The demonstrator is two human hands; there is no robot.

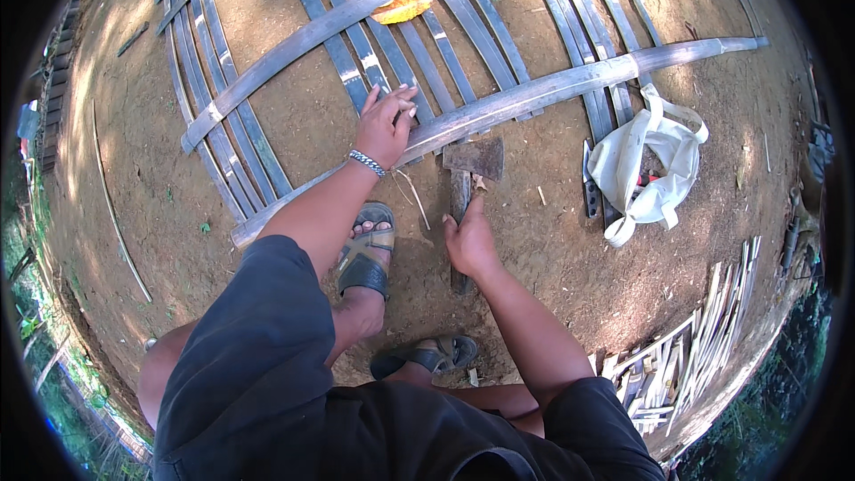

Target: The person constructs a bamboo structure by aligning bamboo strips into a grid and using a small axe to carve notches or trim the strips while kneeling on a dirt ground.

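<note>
My left hand [385, 132], with a braided bracelet at its wrist, reaches over the near long bamboo strip [534, 93]. Its fingers are spread over the flat bamboo slats [361, 44], holding nothing. Close to the same strip is a hatchet [475, 158], its dark blade toward the bamboo and its wooden handle pointing back at me. My right hand [472, 245] is closed around the handle, thumb on one side and fingers on the other; the palm hides part of the grip. Another long strip [338, 20] crosses the slats farther off.
A yellow leaf [401, 9] lies on the far strip. To the right, a white bag [646, 165] sits beside a dark blade-like tool [590, 183]. Thin split sticks [712, 338] are piled at lower right. My sandaled feet [365, 254] stand close behind the near strip.
</note>
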